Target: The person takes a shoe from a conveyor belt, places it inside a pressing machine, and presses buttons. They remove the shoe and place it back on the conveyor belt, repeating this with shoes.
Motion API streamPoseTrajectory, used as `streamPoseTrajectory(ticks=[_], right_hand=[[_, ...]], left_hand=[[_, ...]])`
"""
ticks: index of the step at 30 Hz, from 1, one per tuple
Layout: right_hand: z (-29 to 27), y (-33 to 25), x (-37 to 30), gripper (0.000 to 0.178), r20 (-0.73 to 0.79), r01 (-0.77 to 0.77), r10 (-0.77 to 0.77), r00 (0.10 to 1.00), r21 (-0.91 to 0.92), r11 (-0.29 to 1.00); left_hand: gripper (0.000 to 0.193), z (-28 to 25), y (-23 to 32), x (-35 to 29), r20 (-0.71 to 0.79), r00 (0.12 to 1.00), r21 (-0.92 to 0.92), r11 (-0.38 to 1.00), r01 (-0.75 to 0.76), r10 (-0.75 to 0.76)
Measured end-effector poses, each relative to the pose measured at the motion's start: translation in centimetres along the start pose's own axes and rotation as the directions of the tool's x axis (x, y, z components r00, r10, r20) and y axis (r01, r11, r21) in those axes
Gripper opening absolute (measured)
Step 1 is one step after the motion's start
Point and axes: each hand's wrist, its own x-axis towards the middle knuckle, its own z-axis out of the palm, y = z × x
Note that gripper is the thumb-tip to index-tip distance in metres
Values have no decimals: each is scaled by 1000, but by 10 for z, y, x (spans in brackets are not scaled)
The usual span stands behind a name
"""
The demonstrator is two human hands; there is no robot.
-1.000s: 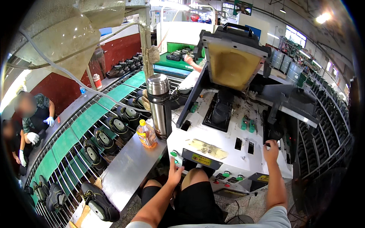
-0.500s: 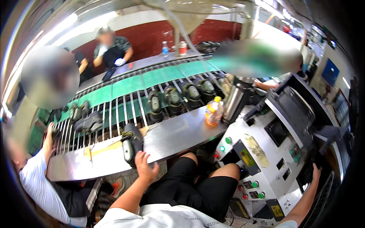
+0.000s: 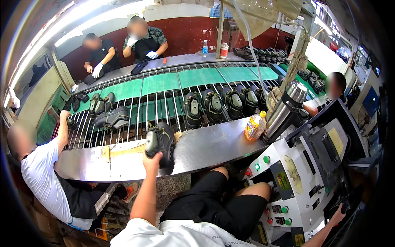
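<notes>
A dark work shoe [image 3: 166, 142] with a grey toe piece stands at the front edge of the steel ledge [image 3: 197, 154]. My left hand [image 3: 152, 161] grips its near end, thumb on top and the other fingers mostly hidden. Far to the right, my right hand [image 3: 338, 215] is closed around a dark part or item at the side of the white machine [image 3: 294, 177]; what it holds is too dark to name. Several similar shoes [image 3: 212, 105] line the roller conveyor [image 3: 164, 107] beyond the ledge.
An orange drink bottle [image 3: 255, 126] and a steel flask [image 3: 286, 109] stand at the ledge's right end. A co-worker in white [image 3: 49, 181] reaches onto the conveyor at left. Two more people work behind the green belt [image 3: 156, 84]; another sits at right.
My left hand has closed from open fingers onto the shoe. My right hand has stayed at the machine's side, appearing lower. The whole view has shifted.
</notes>
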Motion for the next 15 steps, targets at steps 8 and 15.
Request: streamPoseTrajectory(ticks=[8, 15], right_hand=[[-25, 58, -48, 77, -146, 20, -5, 989, 100, 995], [-129, 51, -146, 57, 163, -111, -53, 985, 843, 527]], left_hand=[[42, 32, -1, 164, 97, 984, -545, 819, 181, -153], [81, 132, -79, 213, -42, 994, 283, 956, -84, 99]])
